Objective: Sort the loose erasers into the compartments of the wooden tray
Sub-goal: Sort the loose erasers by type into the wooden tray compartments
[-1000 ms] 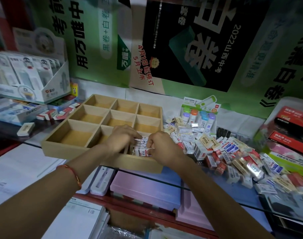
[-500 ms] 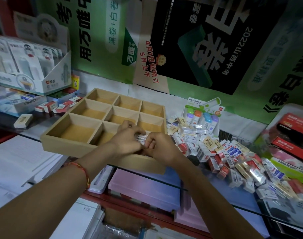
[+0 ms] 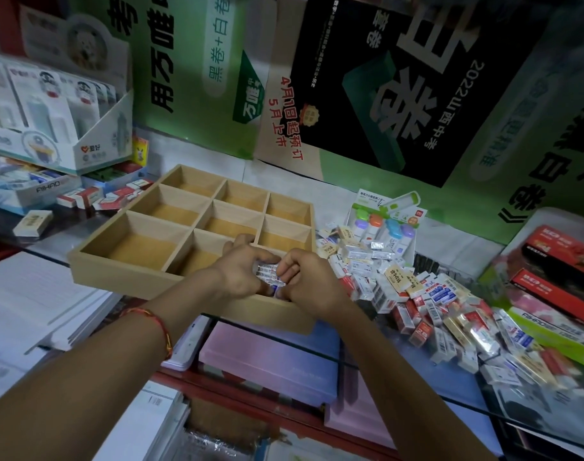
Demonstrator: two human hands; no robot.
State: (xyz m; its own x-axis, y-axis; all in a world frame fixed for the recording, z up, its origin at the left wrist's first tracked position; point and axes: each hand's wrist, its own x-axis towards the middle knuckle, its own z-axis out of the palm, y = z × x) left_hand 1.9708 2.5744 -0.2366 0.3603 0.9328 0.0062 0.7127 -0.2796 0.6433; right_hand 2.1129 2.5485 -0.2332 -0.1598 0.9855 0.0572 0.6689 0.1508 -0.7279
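The small stack of white-and-blue wrapped erasers (image 3: 269,276) sits between your two hands at the near right compartment of the pale wooden divided tray (image 3: 117,277). Whether the stack rests on the compartment floor cannot be told.

Your left hand (image 3: 239,274) grips the stack from the left with curled fingers. Your right hand (image 3: 305,277) pinches it from the right, its fingers also curled. A red thread bracelet (image 3: 159,324) circles your left wrist.

The tray lies on the glass counter top (image 3: 400,364). The heap of loose boxed erasers (image 3: 423,294), in white, red and cream wrappers, lies just beside the tray's right wall. A single cream eraser (image 3: 33,222) lies well apart on the left, near a white cardboard display box (image 3: 94,144).
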